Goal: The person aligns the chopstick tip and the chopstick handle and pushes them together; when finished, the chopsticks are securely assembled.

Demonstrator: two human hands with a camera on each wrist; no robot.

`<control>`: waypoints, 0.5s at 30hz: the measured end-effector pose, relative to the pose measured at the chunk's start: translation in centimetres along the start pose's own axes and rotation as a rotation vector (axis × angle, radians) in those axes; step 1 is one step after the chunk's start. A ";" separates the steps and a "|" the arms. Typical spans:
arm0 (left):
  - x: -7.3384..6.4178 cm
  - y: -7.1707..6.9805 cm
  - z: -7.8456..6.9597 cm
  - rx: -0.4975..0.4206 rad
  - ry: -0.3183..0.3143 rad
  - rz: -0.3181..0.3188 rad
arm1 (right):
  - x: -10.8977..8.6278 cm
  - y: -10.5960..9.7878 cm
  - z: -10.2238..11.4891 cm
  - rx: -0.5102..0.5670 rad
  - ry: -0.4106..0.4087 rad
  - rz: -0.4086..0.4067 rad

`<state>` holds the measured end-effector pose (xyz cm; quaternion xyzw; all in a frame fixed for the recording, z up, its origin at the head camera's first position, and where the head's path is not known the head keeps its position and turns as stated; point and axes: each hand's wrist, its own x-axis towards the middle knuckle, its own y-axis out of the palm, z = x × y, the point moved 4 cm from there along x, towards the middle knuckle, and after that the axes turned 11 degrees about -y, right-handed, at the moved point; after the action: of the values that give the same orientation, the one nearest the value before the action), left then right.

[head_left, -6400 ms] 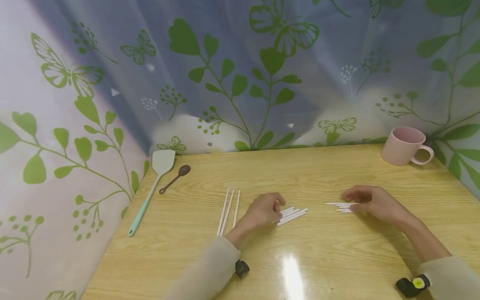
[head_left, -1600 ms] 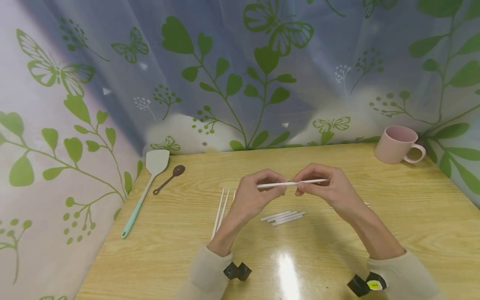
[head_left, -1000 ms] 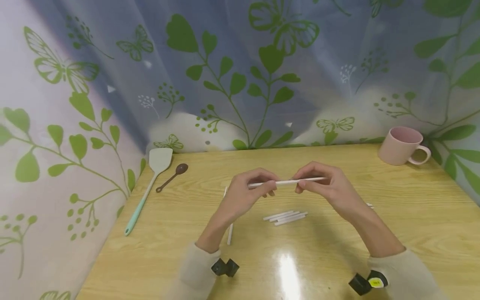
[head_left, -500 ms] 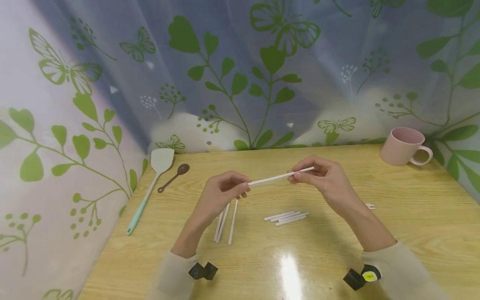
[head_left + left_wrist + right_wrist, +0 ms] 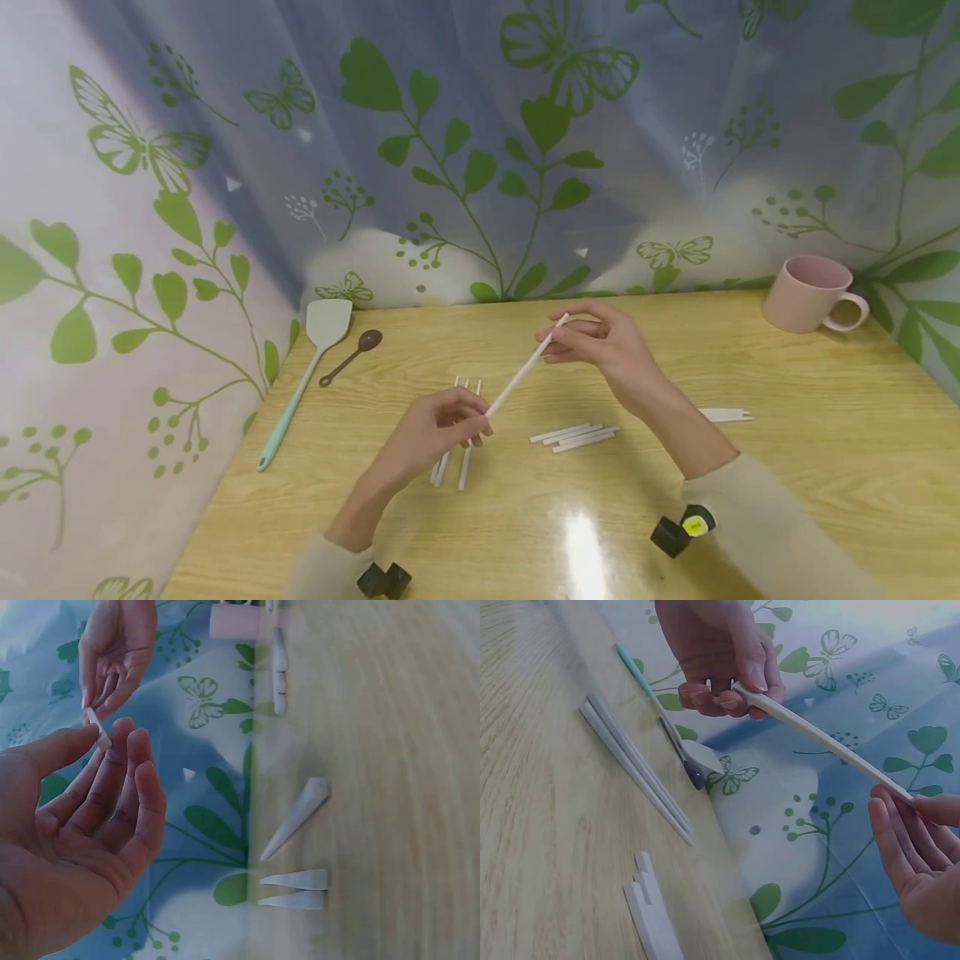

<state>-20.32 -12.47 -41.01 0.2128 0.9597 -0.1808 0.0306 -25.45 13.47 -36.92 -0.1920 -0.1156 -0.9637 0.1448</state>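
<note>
Between my hands, raised above the table, a slim white chopstick (image 5: pixel 521 375) slants up to the right. My left hand (image 5: pixel 431 437) pinches its lower, thicker end, as the right wrist view shows. The thumb and fingers of my right hand (image 5: pixel 603 346) pinch it near the thinner upper end. Below my left hand lie three white chopsticks (image 5: pixel 464 471), partly covered by its fingers. A bunch of short thick white stick pieces (image 5: pixel 576 437) rests at the table's middle. Several thinner short pieces (image 5: pixel 726 414) lie to the right, partly behind my right forearm.
On the left lie a pale spatula (image 5: pixel 327 323) with a mint handle and a small brown spoon (image 5: pixel 351 357). A pink mug (image 5: pixel 801 293) stands at the back right corner. A leaf-patterned curtain (image 5: pixel 465 208) borders the wooden table (image 5: pixel 637 517) at the back.
Earlier my hands were at the two groups of short pieces. Then they held the white stick level, close together. My left hand has since moved left and down, my right hand left, tilting the chopstick.
</note>
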 end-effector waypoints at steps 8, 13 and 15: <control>-0.7 1.0 1.5 0.013 -0.067 0.072 | 0.7 1.1 -2.4 -0.022 0.101 -0.008; -1.3 1.5 2.5 0.024 -0.117 0.142 | 0.5 1.6 -4.1 -0.061 0.150 0.013; -1.6 1.7 2.9 0.008 -0.137 0.157 | 0.5 1.9 -4.8 -0.075 0.168 0.030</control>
<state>-18.21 -12.74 -44.01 0.2747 0.9350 -0.1960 0.1095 -26.92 10.22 -40.74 -0.1174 -0.0637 -0.9778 0.1612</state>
